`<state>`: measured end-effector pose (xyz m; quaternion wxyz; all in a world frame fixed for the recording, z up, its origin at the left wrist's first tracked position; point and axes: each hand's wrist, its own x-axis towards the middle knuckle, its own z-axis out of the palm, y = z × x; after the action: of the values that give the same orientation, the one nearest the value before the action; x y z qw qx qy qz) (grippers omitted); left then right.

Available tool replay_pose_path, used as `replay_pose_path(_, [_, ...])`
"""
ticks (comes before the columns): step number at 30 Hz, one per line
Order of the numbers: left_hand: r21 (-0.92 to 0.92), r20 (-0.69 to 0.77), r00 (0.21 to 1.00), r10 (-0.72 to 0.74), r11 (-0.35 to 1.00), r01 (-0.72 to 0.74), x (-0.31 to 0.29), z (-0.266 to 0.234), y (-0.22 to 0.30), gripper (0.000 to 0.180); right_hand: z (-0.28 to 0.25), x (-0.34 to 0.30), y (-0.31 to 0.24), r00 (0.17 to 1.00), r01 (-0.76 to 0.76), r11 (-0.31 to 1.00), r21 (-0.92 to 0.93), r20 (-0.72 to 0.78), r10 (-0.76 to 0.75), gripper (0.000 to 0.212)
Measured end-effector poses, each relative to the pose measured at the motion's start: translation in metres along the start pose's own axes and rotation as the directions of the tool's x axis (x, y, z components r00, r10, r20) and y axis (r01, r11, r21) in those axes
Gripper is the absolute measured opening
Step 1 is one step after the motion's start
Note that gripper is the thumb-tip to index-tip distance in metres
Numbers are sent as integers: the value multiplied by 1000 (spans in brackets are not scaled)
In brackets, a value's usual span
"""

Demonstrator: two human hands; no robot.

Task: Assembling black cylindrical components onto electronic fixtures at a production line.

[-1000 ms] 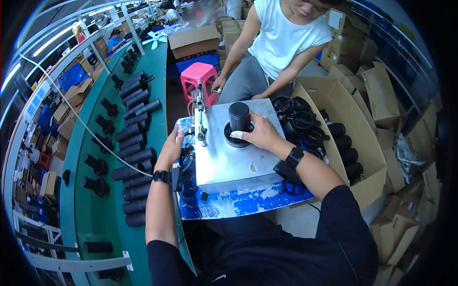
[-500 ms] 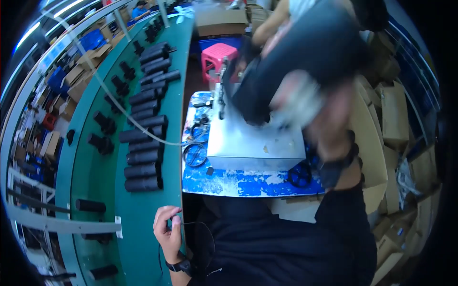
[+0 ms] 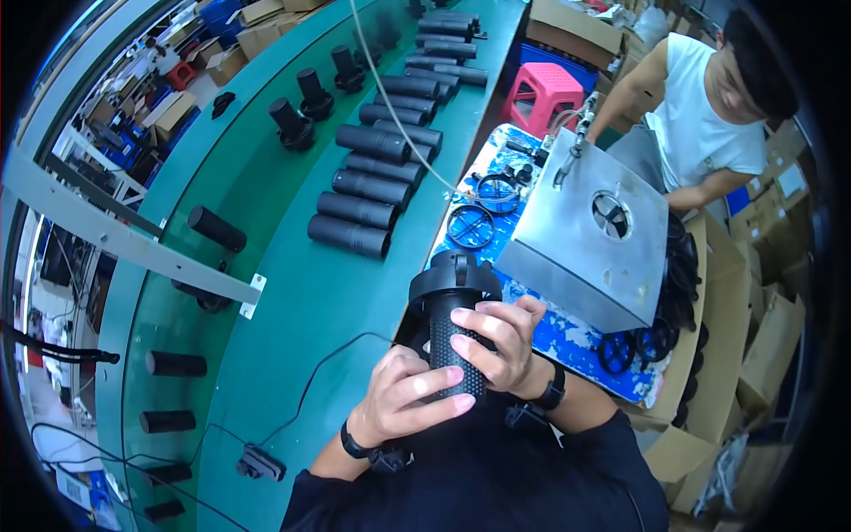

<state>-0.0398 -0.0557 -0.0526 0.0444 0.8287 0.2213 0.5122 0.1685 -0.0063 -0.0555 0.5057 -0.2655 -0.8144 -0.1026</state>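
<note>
Close in front of my body, both hands hold a black cylinder (image 3: pixel 441 332) with a dimpled, mesh-like body and a wide ring collar at its far end. My left hand (image 3: pixel 406 396) is wrapped round the lower part from the left, fingers across the front. Higher up on the right side, my right hand (image 3: pixel 498 341) grips it just below the collar. The cylinder tilts slightly, collar away from me; its near end is partly covered by fingers.
A green bench (image 3: pixel 292 328) on the left carries a row of black tubes (image 3: pixel 350 235). On a blue table (image 3: pixel 554 332) stands a metal box (image 3: pixel 576 239) with a round opening, beside black rings (image 3: pixel 470 228). A person (image 3: pixel 709 115) sits beyond, near a pink stool (image 3: pixel 545 93). Cardboard boxes (image 3: pixel 718 355) stand right.
The view has turned. My right hand, blurred over the metal box beside a large dark object, is now drawn in near my body. My left hand has come from the bench edge onto the cylinder.
</note>
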Motion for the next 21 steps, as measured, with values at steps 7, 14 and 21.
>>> replay_pose_path(7, [275, -193, 937, -291, 901, 336, 10, -35, -53, 59, 50, -25, 26, 973, -219, 930, 293, -5, 231, 52])
replay_pose_path(14, [581, -320, 780, -537, 540, 610, 63, -155, -266, 52, 43, -127, 86, 615, -746, 639, 188, 561, 554, 22])
replay_pose_path(21, [599, -351, 595, -723, 315, 736, -3, -195, -413, 53, 54, -128, 85, 581, -800, 543, 255, 557, 594, 15])
